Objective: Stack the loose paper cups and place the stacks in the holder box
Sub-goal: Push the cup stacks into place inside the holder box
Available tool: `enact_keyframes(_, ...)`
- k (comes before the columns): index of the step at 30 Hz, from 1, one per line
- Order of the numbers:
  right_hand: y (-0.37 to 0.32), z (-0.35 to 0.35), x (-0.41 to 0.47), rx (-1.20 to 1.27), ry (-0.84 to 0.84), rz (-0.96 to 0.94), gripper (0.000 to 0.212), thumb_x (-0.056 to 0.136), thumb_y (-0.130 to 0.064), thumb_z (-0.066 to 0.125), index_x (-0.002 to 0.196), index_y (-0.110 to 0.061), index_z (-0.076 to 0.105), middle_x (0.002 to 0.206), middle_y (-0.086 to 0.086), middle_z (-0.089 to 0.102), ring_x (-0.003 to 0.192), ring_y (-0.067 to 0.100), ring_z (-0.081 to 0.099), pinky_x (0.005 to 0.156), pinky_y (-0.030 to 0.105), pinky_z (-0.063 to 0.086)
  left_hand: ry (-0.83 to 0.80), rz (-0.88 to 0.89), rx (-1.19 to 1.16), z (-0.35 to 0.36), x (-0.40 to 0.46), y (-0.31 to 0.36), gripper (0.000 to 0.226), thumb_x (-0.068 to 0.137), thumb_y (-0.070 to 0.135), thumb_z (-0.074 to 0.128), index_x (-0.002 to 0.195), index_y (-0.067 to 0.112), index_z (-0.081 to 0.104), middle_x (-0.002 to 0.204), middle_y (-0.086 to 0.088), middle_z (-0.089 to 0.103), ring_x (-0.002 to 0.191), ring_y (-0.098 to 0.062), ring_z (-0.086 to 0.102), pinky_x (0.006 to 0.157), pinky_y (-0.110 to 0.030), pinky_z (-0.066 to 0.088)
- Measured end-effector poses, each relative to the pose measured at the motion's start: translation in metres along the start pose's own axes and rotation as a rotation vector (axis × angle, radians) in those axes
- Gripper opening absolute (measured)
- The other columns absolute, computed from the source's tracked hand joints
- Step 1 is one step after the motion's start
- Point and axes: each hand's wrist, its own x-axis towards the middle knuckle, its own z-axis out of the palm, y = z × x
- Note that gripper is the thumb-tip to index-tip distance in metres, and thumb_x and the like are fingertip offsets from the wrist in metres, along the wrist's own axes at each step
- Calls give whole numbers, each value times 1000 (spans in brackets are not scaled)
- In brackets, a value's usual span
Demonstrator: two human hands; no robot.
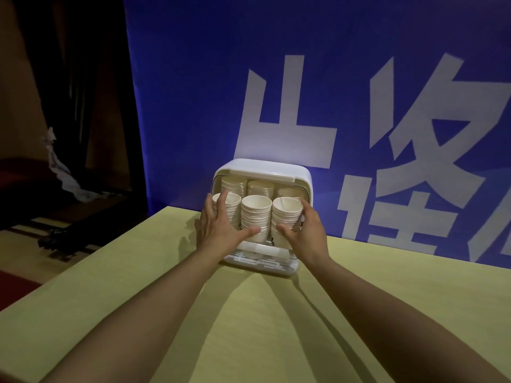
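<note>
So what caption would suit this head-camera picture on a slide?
Both hands, left hand and right hand, steady front paper-cup stacks inside the white holder box.

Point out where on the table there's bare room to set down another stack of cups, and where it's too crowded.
Bare table lies between the two forearms in front of the holder box, and wide stretches lie left and right of it. The box itself is crowded: cup stacks fill front and back rows, with the left hand and right hand around the front ones.
</note>
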Motion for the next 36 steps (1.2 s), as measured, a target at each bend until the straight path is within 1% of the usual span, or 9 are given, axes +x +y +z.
enact_keyframes(3, -1, 0, -1, -57, -33, -15, 84, 85, -35, 78, 153, -30, 29, 145, 3, 51, 130, 24, 52, 102, 37, 45, 14, 28, 14, 8, 7, -2, 121, 66, 76, 76, 156, 44, 1, 168, 1, -9, 154, -30, 17, 121, -49, 27)
enact_keyframes(8, 1, 0, 2, -119, -62, -23, 80, 88, -43, 73, 152, -34, 26, 146, 3, 51, 128, 24, 53, 99, 39, 48, 39, 57, 34, 19, 5, -4, 111, 71, 62, 82, 155, 45, 10, 166, 7, -11, 151, -31, 22, 112, -47, 41)
enact_keyframes(12, 1, -2, 4, -148, -102, -25, 80, 91, -41, 70, 154, -33, 23, 147, 4, 50, 129, 26, 53, 99, 38, 48, 56, 63, 41, 22, 5, -4, 109, 73, 58, 83, 155, 42, 13, 165, 6, -10, 151, -31, 23, 110, -48, 40)
enact_keyframes(17, 3, -2, 3, -178, -132, -29, 90, 86, -37, 77, 155, -33, 19, 148, 4, 49, 130, 26, 53, 100, 39, 49, 62, 51, 11, 22, 5, -4, 109, 72, 57, 84, 155, 40, 14, 166, 6, -9, 150, -31, 24, 110, -48, 40)
enact_keyframes(21, 3, -7, 5, -245, -134, -40, 89, 86, -39, 77, 155, -33, 21, 148, 6, 45, 129, 27, 52, 101, 41, 48, 97, 35, -169, 10, 10, -9, 91, 81, 54, 77, 154, 39, 24, 167, 3, 0, 147, -31, 31, 109, -48, 39)
enact_keyframes(23, 3, -10, 5, -260, -146, -51, 85, 87, -36, 76, 154, -33, 23, 150, 6, 40, 130, 28, 51, 103, 41, 46, 67, 41, -193, 2, 14, -14, 85, 84, 53, 75, 154, 40, 27, 166, 1, 9, 143, -30, 38, 106, -46, 40)
enact_keyframes(28, 3, -10, 4, -204, -128, -41, 74, 86, -28, 78, 147, -29, 37, 149, 5, 41, 126, 26, 53, 101, 37, 48, -56, 35, -45, -8, 20, -15, 87, 71, 47, 89, 143, 31, 43, 160, 5, 20, 133, -27, 48, 104, -39, 44)
enact_keyframes(32, 4, -9, 5, -186, -104, -32, 72, 87, -28, 78, 147, -28, 37, 148, 5, 42, 125, 25, 54, 100, 35, 48, -22, 14, 5, -4, 23, -11, 90, 67, 49, 91, 136, 19, 42, 160, 3, 19, 130, -28, 50, 101, -39, 45)
enact_keyframes(36, 4, -7, 5, -213, -114, -38, 73, 89, -31, 75, 149, -33, 34, 149, 4, 39, 126, 25, 53, 100, 36, 48, 35, 29, 11, 1, 24, -13, 90, 67, 51, 90, 135, 17, 41, 160, 1, 19, 131, -27, 49, 97, -41, 47)
